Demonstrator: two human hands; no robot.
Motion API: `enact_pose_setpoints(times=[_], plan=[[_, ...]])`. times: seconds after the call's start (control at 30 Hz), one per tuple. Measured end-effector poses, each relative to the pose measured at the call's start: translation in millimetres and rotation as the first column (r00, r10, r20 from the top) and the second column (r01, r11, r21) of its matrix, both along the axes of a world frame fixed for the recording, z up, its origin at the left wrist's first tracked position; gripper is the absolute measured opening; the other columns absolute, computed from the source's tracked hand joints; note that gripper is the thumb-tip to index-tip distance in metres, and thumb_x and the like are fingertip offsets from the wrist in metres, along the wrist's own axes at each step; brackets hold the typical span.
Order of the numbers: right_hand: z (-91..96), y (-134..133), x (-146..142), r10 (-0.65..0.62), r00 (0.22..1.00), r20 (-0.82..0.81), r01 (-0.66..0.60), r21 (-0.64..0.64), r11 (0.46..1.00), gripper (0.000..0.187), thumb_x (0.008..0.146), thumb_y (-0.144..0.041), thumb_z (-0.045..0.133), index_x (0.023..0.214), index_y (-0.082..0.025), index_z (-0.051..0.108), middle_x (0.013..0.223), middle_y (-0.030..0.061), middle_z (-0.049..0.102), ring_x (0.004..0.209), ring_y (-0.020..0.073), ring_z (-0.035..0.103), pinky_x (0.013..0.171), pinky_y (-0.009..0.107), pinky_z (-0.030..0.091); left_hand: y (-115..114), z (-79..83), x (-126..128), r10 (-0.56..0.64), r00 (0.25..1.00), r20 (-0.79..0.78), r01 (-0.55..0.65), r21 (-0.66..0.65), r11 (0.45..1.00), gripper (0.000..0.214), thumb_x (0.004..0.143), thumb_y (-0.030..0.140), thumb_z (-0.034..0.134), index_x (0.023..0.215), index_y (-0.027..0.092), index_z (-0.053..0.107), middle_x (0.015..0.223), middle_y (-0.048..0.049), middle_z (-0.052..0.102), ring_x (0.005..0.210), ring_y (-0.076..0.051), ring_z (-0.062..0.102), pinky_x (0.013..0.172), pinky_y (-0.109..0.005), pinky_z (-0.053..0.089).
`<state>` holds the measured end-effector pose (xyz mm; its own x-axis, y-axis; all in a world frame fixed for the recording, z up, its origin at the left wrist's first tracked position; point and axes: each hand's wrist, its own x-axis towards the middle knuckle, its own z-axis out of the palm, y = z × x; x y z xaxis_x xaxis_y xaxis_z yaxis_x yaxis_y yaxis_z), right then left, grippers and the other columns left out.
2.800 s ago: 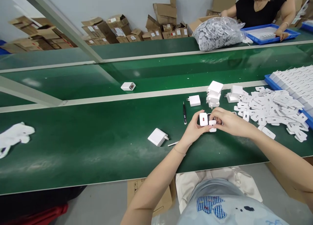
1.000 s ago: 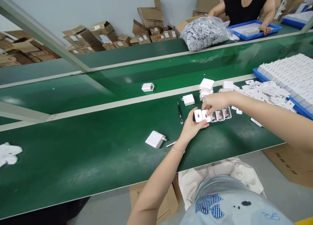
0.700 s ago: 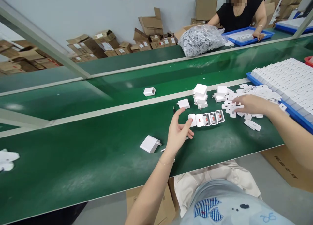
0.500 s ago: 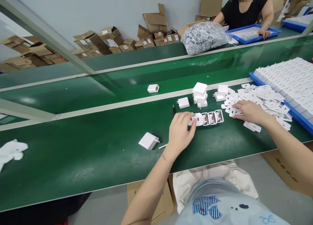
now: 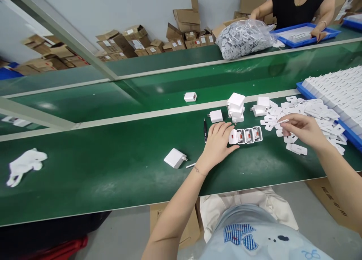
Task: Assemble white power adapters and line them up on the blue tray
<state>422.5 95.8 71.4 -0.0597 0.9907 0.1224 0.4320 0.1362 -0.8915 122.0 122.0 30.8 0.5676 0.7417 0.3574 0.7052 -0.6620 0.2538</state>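
Note:
A short row of white charger housings lies on the green bench. Several have open ends showing metal and orange parts, like the open charger housing [image 5: 249, 136]; a capped charger [image 5: 232, 137] with a red port sits at the left. My left hand [image 5: 217, 142] grips the row's left end, fingers on the far side and thumb on the near side, hiding part of it. My right hand [image 5: 305, 130] pinches a thin white cover plate [image 5: 283, 121] above a loose pile of similar plates [image 5: 313, 110].
Behind the row stand stacked chargers [image 5: 236, 105], with black tweezers [image 5: 205, 130] to their left. One charger [image 5: 175, 158] lies left of my forearm. A blue tray [image 5: 346, 130] borders the pile. Across the bench, a person works beside a plastic bag [image 5: 244, 39] of small parts.
My right hand has lifted a cover plate off the pile. The left hand's thumb has moved from the capped chargers' top to the row's near side. The view has shifted slightly.

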Motion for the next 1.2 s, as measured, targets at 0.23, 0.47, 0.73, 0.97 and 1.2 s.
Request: enact_pose_setpoints(times=[0.23,0.47,0.73,0.97,1.2], plan=[[4.0,-18.6,-22.8,0.037,0.881,-0.471,-0.087,-0.085,0.993,0.037,0.077,-0.061,0.068,0.082,-0.025,0.061,0.077,0.0066,0.065,0.07,0.0233,0.065,0.064,0.039,0.052,-10.0,13.9,-4.1,-0.005,0.983,0.185,-0.008,0.07,0.997,0.038,0.079,0.027,0.074,0.113,0.019,0.058,0.134,-0.0154,0.06,0.135,-0.036,0.044,0.113,-0.056,0.034],[-11.7,-48.1,-69.3,-0.074,0.798,-0.598,-0.169,-0.341,0.925,0.025,0.068,-0.039,0.068,0.08,-0.024,0.054,0.072,0.0038,0.059,0.056,0.0154,0.053,0.043,0.026,0.04,-70.7,58.3,-8.1,0.003,0.907,0.421,-0.051,0.102,0.993,0.046,0.081,0.032,0.076,0.121,0.024,0.053,0.116,-0.0087,0.07,0.107,-0.026,0.065,0.09,-0.042,0.053],[-31.6,-79.7,-126.5,-0.038,0.692,-0.721,-0.286,-0.323,0.902,0.033,0.084,-0.054,0.061,0.082,-0.022,0.062,0.075,-0.0001,0.06,0.034,0.0011,0.018,0.032,0.022,0.014,-96.2,42.8,6.3,0.071,0.773,0.631,-0.173,0.101,0.98,0.051,0.077,0.027,0.081,0.119,0.022,0.053,0.112,-0.0097,0.069,0.106,-0.024,0.067,0.073,-0.032,0.058],[-6.1,-88.9,-137.9,0.075,0.935,-0.346,-0.149,-0.193,0.97,0.065,0.075,-0.049,0.074,0.132,-0.03,0.051,0.117,0.0097,0.064,0.064,0.016,0.056,0.048,0.03,0.044,-107.3,28.9,7.3,0.002,0.732,0.681,-0.051,0.053,0.997,0.051,0.085,0.02,0.07,0.13,0.025,0.048,0.125,-0.0134,0.06,0.118,-0.026,0.061,0.088,-0.038,0.058],[4.9,-94.3,-126.8,0.257,0.96,-0.107,-0.255,0.038,0.966,0.055,0.083,-0.04,0.072,0.133,-0.032,0.051,0.112,0.0081,0.065,0.078,0.0199,0.064,0.056,0.03,0.053,-99.4,37.5,-13.3,0.082,0.467,0.88,0.478,-0.329,0.814,0.056,0.085,0.046,0.071,0.136,0.032,0.055,0.134,-0.0105,0.056,0.113,-0.024,0.061,0.091,-0.033,0.055]])
